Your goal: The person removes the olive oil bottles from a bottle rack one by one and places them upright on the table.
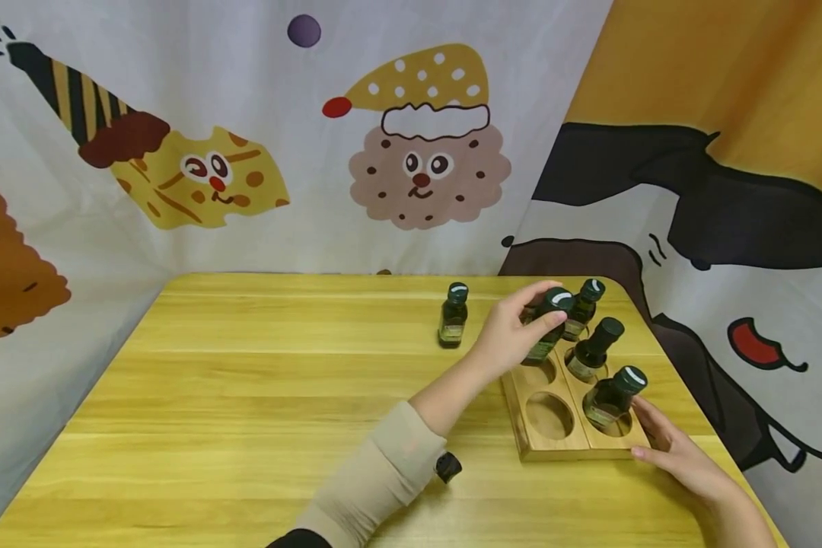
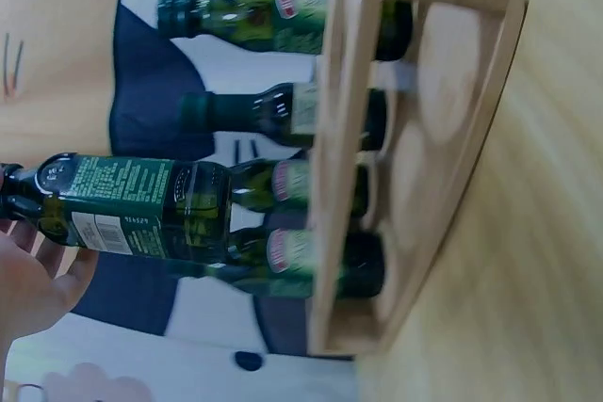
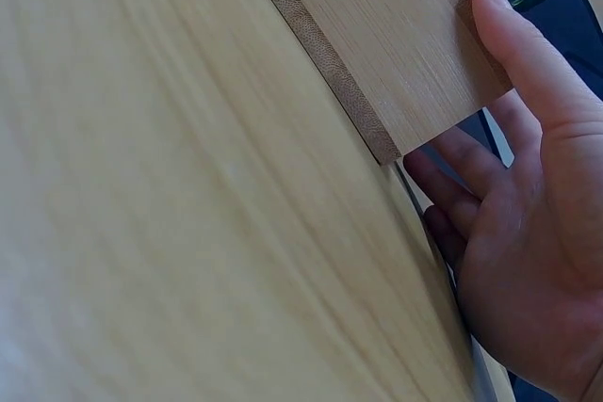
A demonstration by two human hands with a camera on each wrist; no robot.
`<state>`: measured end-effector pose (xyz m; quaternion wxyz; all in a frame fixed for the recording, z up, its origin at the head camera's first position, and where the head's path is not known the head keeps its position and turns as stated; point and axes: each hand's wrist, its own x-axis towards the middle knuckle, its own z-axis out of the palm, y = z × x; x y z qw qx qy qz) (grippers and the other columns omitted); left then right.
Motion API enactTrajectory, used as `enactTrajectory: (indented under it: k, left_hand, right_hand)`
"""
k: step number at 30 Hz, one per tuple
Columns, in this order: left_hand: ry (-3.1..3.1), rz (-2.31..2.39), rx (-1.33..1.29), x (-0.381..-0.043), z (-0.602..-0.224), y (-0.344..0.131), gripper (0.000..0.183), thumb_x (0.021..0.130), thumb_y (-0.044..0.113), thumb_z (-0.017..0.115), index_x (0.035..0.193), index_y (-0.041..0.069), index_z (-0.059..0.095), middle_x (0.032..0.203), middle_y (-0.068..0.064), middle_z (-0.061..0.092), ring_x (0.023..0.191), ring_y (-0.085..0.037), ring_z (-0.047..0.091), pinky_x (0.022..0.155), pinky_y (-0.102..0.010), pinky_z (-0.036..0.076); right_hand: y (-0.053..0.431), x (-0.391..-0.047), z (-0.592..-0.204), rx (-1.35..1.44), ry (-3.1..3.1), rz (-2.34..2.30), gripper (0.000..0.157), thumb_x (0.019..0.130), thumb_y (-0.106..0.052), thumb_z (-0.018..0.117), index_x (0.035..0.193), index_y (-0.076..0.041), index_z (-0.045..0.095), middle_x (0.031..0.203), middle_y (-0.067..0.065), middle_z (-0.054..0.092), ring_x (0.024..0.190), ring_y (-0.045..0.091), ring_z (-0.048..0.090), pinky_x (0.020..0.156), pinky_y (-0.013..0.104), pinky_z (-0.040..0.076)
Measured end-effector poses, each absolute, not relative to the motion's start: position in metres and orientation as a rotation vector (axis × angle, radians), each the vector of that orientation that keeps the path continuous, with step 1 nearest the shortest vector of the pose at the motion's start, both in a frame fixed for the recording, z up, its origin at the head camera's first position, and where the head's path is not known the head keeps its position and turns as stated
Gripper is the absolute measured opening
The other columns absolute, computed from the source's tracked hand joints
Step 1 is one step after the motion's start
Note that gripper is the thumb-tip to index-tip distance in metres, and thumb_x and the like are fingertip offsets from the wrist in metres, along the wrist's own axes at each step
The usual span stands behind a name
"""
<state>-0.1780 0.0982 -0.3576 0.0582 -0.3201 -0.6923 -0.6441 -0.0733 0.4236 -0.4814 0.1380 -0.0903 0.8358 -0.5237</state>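
My left hand (image 1: pixel 510 335) pinches a dark green glass bottle (image 1: pixel 543 342) near its cap, above a hole in the wooden bottle rack (image 1: pixel 555 454). In the left wrist view this bottle (image 2: pixel 132 206) has a green label with a barcode, and its base is outside the rack (image 2: pixel 350 152). Several similar bottles (image 1: pixel 610 399) stand in the rack's holes; one in the near row of the left wrist view is partly behind the held bottle. Thumb on the near side and fingers along the right side, my right hand (image 1: pixel 681 457) holds the rack's near right corner (image 3: pixel 415 91).
Another green bottle (image 1: pixel 454 318) stands upright on the wooden table (image 1: pixel 246 411), left of the rack. A black device (image 1: pixel 447 466) sits at the left sleeve cuff. Behind the table hangs a cartoon-printed cloth (image 1: pixel 246 91). A round hole (image 1: pixel 549 416) shows at the rack's near left.
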Motion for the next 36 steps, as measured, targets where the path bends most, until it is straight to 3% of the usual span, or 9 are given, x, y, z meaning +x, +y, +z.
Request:
enactTrajectory:
  k: [8,14,22,31,36]
  left_hand:
    - [-2.049,-1.806,-1.034,-0.175,-0.338,0.068,0.037,0.094,0.012,0.063,0.129,0.006,0.056,0.109,-0.006,0.066,0.098,-0.006,0.059,0.082,-0.019,0.048]
    - [-2.063,-1.8,-0.972,-0.173,-0.328,0.043,0.037,0.094,0.014,0.063,0.13,0.006,0.056,0.109,-0.006,0.066,0.101,-0.009,0.059,0.084,-0.022,0.048]
    - [-2.062,-1.91,-0.89,-0.174,-0.325,0.011,0.036,0.095,0.014,0.062,0.13,0.007,0.056,0.107,-0.01,0.064,0.091,-0.02,0.063,0.072,-0.028,0.055]
    - [-2.085,-1.857,-0.845,-0.187,-0.33,-0.024,0.035,0.094,0.011,0.062,0.128,0.004,0.057,0.105,-0.009,0.064,0.096,-0.018,0.06,0.084,-0.032,0.052]
    - [-2.113,-1.859,-0.822,-0.197,-0.339,-0.037,0.036,0.094,0.01,0.062,0.129,0.003,0.056,0.105,-0.011,0.064,0.096,-0.019,0.059,0.085,-0.033,0.051]
  right_hand:
    - [0.423,-0.072,-0.481,-0.264,2.437,-1.501,0.078,0.095,-0.004,0.056,0.151,0.004,0.002,0.146,0.042,0.001,0.112,-0.025,0.023,0.087,0.002,0.025]
    - [0.422,-0.072,-0.48,-0.263,2.442,-1.497,0.078,0.096,-0.004,0.055,0.151,0.003,0.002,0.147,0.042,0.002,0.112,-0.025,0.023,0.086,0.002,0.025]
    - [0.422,-0.071,-0.48,-0.247,2.44,-1.498,0.078,0.095,-0.005,0.056,0.152,0.001,0.002,0.147,0.042,0.002,0.112,-0.025,0.024,0.086,0.002,0.025]
    - [0.423,-0.071,-0.481,-0.255,2.45,-1.503,0.079,0.095,-0.004,0.056,0.152,0.0,0.003,0.147,0.041,0.002,0.113,-0.025,0.023,0.087,0.002,0.025]
    - [0.423,-0.071,-0.482,-0.255,2.455,-1.503,0.079,0.095,-0.004,0.056,0.152,0.0,0.003,0.147,0.041,0.002,0.113,-0.025,0.023,0.087,0.002,0.025]
